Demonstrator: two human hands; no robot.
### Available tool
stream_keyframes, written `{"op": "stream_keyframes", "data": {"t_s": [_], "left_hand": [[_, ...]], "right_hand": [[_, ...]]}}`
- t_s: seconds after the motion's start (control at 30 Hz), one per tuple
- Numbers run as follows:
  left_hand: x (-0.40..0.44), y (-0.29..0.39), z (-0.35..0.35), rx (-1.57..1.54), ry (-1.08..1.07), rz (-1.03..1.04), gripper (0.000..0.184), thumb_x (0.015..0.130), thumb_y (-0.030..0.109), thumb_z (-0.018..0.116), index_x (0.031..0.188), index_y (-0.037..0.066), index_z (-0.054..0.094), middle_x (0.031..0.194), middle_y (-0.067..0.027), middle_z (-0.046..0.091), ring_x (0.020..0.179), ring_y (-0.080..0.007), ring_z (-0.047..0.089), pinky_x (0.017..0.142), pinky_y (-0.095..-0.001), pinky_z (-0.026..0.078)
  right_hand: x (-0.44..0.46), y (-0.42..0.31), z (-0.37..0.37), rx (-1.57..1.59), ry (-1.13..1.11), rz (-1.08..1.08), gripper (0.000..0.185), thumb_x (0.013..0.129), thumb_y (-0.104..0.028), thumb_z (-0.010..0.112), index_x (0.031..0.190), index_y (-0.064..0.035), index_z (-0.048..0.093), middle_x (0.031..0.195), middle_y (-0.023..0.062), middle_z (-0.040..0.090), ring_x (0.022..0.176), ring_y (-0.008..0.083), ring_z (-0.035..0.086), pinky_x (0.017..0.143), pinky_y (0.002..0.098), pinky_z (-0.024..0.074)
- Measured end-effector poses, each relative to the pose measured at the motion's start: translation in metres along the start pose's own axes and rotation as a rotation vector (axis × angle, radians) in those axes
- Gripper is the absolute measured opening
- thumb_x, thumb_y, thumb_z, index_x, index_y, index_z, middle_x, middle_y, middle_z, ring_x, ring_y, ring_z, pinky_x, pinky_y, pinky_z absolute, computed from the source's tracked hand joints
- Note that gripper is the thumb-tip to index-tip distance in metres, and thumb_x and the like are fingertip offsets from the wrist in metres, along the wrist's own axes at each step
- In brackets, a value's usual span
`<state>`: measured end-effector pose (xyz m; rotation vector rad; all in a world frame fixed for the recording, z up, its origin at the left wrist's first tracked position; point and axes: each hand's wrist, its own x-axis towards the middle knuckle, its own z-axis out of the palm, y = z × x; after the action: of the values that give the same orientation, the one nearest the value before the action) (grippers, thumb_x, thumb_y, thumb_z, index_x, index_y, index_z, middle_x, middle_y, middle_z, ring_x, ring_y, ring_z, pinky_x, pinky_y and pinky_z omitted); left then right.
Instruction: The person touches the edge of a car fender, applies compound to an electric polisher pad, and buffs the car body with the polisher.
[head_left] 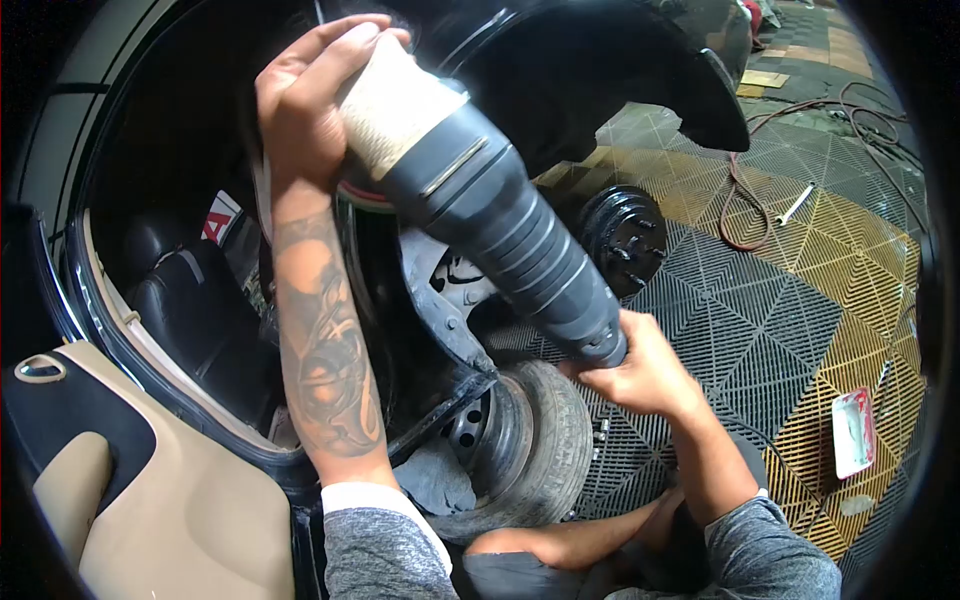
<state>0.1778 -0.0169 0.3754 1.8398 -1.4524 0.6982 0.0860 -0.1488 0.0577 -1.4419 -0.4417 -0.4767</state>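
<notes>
A large black power tool (520, 245), shaped like a polisher, slants across the middle of the view, with a tan textured wrap (400, 108) around its front end. My left hand (315, 95) is closed at that wrapped end, near the car's black body panel. My right hand (645, 375) wraps around the tool's narrow rear end, lower right. Whatever the front end works against is hidden behind the wrap and my left hand.
Beneath the tool lies a wheel with its tire (560, 435), a grey cloth (440, 480) on it. A bare wheel hub (622, 240) stands beyond. An open car door (190, 480) is at left. On the grid floor are a white tray (853, 433), a wrench (796, 204) and a red hose (735, 205).
</notes>
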Motion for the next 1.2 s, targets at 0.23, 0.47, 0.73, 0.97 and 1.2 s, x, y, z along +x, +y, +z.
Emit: {"op": "stream_keyframes", "data": {"t_s": [0.23,0.47,0.73,0.97,1.2], "left_hand": [[-0.043,0.004,-0.005,0.009,0.160,0.044,0.033,0.092,0.022,0.061,0.108,-0.004,0.073,0.099,-0.0177,0.077,0.093,-0.0243,0.076,0.087,-0.0358,0.060],[-0.123,0.011,0.000,-0.010,0.375,0.030,0.037,0.086,0.017,0.059,0.110,-0.010,0.069,0.098,-0.0220,0.075,0.088,-0.0295,0.075,0.088,-0.0405,0.059],[-0.184,0.006,0.002,-0.038,0.413,0.089,0.037,0.091,0.008,0.049,0.119,-0.014,0.060,0.108,-0.0325,0.068,0.098,-0.0355,0.071,0.095,-0.0473,0.055],[-0.126,0.017,0.003,-0.007,0.386,-0.033,0.038,0.085,0.021,0.059,0.108,-0.007,0.070,0.097,-0.0207,0.075,0.087,-0.0266,0.074,0.086,-0.0382,0.059],[-0.037,0.018,0.018,0.010,0.130,-0.083,0.034,0.088,0.021,0.063,0.106,-0.006,0.073,0.098,-0.0185,0.076,0.089,-0.0238,0.074,0.088,-0.0336,0.057]], "right_hand": [[0.003,0.010,-0.010,-0.077,-0.036,0.084,0.032,0.068,-0.005,0.070,0.098,0.0057,0.070,0.085,0.0203,0.074,0.080,0.0170,0.072,0.077,0.0353,0.0558],[0.006,0.033,-0.015,-0.220,-0.141,0.120,0.032,0.060,-0.005,0.072,0.090,0.0058,0.068,0.075,0.0089,0.071,0.071,0.0115,0.065,0.071,0.0313,0.0556],[0.006,0.050,-0.012,-0.286,-0.197,0.085,0.032,0.061,-0.009,0.072,0.091,0.0035,0.071,0.075,0.0207,0.070,0.071,0.0341,0.072,0.072,0.0369,0.0556],[0.004,0.039,-0.008,-0.274,-0.127,0.096,0.032,0.061,-0.011,0.072,0.089,0.0056,0.070,0.075,0.0240,0.069,0.071,0.0351,0.072,0.072,0.0384,0.0553],[0.000,0.017,-0.002,-0.090,-0.052,0.112,0.035,0.066,-0.014,0.072,0.095,0.0059,0.069,0.081,0.0249,0.071,0.079,0.0330,0.074,0.077,0.0397,0.0557]]}}
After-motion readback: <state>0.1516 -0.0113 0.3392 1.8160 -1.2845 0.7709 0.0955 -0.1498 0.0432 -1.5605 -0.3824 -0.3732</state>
